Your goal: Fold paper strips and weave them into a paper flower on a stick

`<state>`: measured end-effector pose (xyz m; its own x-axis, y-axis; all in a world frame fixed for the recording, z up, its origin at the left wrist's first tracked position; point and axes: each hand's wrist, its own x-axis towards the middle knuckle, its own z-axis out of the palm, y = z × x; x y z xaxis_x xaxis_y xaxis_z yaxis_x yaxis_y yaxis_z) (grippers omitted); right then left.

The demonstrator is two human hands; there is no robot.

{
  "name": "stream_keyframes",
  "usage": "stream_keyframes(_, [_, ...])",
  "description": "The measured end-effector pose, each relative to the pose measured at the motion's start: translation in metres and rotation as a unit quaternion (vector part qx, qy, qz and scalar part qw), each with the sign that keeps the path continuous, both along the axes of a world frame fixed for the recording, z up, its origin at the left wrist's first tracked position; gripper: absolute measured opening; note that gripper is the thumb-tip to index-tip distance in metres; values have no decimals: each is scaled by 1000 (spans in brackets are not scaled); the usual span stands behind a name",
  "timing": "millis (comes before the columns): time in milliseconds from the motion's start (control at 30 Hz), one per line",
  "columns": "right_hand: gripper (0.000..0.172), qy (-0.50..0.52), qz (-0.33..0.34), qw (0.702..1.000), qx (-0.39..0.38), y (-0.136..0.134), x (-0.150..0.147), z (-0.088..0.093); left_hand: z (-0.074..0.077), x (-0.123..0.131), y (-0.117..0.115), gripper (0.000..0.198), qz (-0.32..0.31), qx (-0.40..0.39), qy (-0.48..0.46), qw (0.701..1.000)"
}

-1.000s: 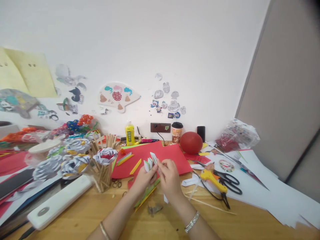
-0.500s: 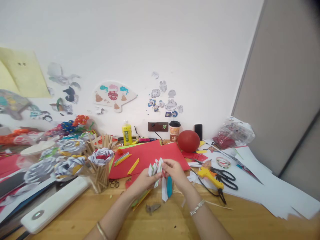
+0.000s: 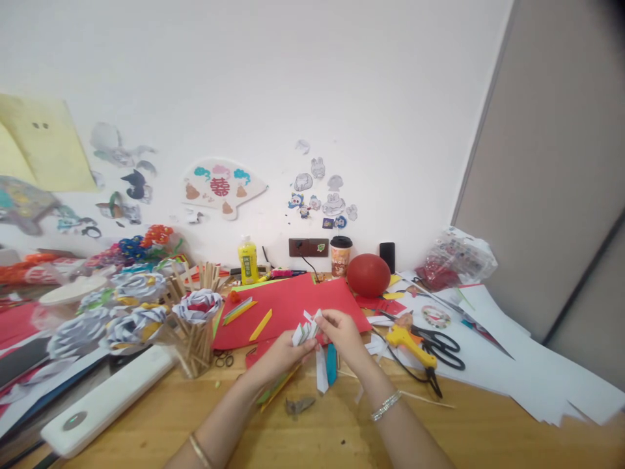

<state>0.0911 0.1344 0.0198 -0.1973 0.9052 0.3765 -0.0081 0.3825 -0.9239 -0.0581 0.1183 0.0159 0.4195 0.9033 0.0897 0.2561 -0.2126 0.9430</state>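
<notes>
Between my two hands is a small folded paper piece (image 3: pixel 303 332), white with green edges and several pleat-like points. My left hand (image 3: pixel 284 353) is closed on its lower left side. The fingers of my right hand (image 3: pixel 336 331) pinch its upper right end. Just below the hands lie a white paper strip (image 3: pixel 321 371) and a blue paper strip (image 3: pixel 332 365) on the wooden table. Green and yellow strips show partly under my left wrist. A sheet of red paper (image 3: pixel 288 296) spreads behind the hands, with yellow strips (image 3: pixel 261 325) on it.
To the right lie a yellow glue gun (image 3: pixel 411 346), black-handled scissors (image 3: pixel 442 348) and white paper sheets (image 3: pixel 508 365). A red balloon-like ball (image 3: pixel 368 275), a lidded cup (image 3: pixel 340 257) and a yellow bottle (image 3: pixel 249 262) stand behind. Paper flowers (image 3: pixel 139 326) and wooden sticks (image 3: pixel 198 348) crowd the left.
The folded paper has tilted and its folds sit closer together. My right fingers have shifted slightly at its upper end; both hands stay in nearly the same place.
</notes>
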Motion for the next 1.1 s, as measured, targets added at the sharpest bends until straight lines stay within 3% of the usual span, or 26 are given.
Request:
stream_keyframes(100, [31,-33,-41,999,7,2,3,-1,-2,0,2,43,7,16,24,1000])
stream_keyframes(233, [32,-23,-72,997,-11,5,6,-2,-1,-2,1,46,-28,-23,41,999])
stream_keyframes(367, [28,-19,-49,998,-32,6,7,-2,-2,-4,2,46,-2,-4,33,999])
stream_keyframes(500, [25,-28,-51,998,-38,6,12,1,-4,-5,5,49,-5,-43,45,998])
stream_keyframes(667, [27,-2,3,1000,-13,3,20,9,-4,-3,8,52,53,-153,-139,977])
stream_keyframes(833, [27,-7,74,997,-30,-1,7,3,-4,4,6,47,4,-175,-269,947])
stream_keyframes(967, [23,-42,61,997,20,-2,-2,-3,-9,9,4,45,-34,-155,-256,954])
stream_keyframes(1100, [21,-145,-29,981,126,-5,-3,0,-14,12,6,47,25,-83,-195,977])
